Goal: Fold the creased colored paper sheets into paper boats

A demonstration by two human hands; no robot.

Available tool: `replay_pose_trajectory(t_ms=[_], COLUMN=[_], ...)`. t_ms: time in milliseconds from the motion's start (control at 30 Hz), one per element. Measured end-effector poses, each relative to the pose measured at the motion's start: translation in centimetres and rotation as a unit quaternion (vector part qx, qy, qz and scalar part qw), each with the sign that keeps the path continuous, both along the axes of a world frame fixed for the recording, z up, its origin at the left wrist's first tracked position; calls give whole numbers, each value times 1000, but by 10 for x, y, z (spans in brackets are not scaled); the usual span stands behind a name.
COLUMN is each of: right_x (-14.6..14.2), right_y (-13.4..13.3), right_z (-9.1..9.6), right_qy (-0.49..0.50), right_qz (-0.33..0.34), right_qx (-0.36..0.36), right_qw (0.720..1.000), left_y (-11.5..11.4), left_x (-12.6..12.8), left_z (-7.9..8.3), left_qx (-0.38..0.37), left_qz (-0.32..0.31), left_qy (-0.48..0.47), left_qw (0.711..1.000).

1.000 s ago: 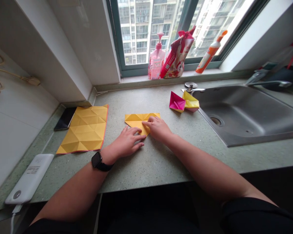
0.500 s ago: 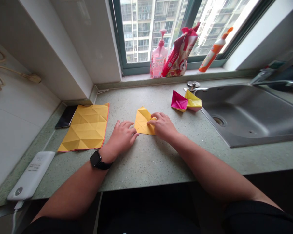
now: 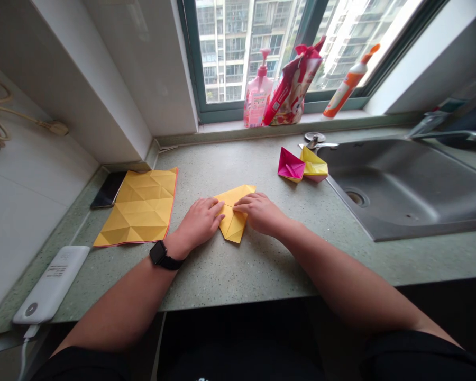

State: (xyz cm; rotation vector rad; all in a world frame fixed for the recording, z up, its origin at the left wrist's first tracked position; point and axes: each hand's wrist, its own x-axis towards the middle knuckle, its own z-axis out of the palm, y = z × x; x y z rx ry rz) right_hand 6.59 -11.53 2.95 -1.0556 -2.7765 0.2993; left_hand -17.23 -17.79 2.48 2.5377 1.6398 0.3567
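Observation:
A small folded yellow paper (image 3: 233, 222) lies on the speckled green counter (image 3: 238, 264) between my hands. My left hand (image 3: 200, 219), with a black watch on its wrist, rests on the paper's left edge, its fingers curled over and pressing on it. From the right, my right hand (image 3: 259, 211) presses its bent fingertips down on the paper's upper part. Left of my hands lies a larger creased yellow sheet (image 3: 140, 207) with a red edge, flat and untouched.
Two folded paper boxes, one pink (image 3: 290, 165) and one yellow (image 3: 314, 166), sit by the steel sink (image 3: 404, 185). A dark phone (image 3: 108, 189) and a white power bank (image 3: 49, 286) lie at the left. A soap bottle (image 3: 257, 92), a red bag (image 3: 291, 84) and an orange-capped bottle (image 3: 349, 82) stand on the sill.
The small yellow paper has been turned and refolded under my fingers; it now points toward me. Both hands have drawn together onto it.

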Motion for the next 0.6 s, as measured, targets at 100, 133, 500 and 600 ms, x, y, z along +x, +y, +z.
replay_pose_trajectory(t_ms=[100, 133, 500, 600], right_x=[-1, -2, 2, 3], right_y=[0, 1, 2, 0], right_z=[2, 2, -8, -11], right_qy=[-5, -6, 19, 36], right_qz=[-9, -13, 16, 21], right_qx=[-5, -8, 1, 5], right_qw=[1000, 1000, 1000, 999], left_y=[-2, -3, 5, 1], left_x=[2, 3, -5, 0], left_z=[1, 1, -7, -1], left_qx=[4, 11, 30, 20], left_qz=[27, 47, 137, 53], left_qy=[21, 27, 24, -15], left_qw=[999, 998, 990, 998])
